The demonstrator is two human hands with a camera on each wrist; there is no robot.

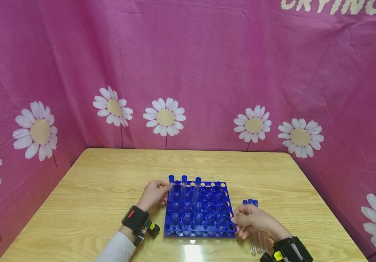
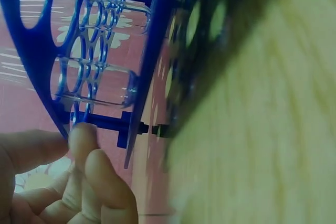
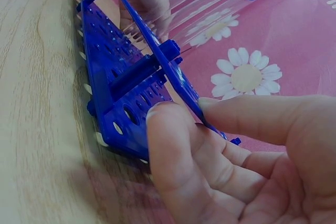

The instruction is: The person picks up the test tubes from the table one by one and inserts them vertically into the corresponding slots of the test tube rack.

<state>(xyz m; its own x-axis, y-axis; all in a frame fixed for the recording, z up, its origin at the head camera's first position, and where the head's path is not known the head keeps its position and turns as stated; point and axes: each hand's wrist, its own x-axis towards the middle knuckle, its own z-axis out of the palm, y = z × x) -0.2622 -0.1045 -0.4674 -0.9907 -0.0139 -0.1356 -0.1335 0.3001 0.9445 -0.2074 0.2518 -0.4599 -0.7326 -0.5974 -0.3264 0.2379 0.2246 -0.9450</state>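
A blue plastic test tube rack [image 1: 211,209], two perforated plates joined by posts, is held between both hands at the table's middle. My left hand [image 1: 153,193] pinches the upper plate's edge at the far left corner; its thumb and fingers [image 2: 84,142] show there in the left wrist view. On the right side, nearer the front, my right hand [image 1: 255,220] grips the upper plate's edge between thumb [image 3: 241,114] and fingers. Three clear test tubes with blue caps [image 1: 184,187] stand in the rack's left half, leaning slightly.
Three more capped test tubes [image 1: 255,243] lie side by side on the wooden table [image 1: 109,174], partly hidden beneath my right hand. Pink cloth [image 1: 207,72] with daisies hangs behind the table and along both sides. Each wrist wears a black strap [image 1: 135,220] with a small camera.
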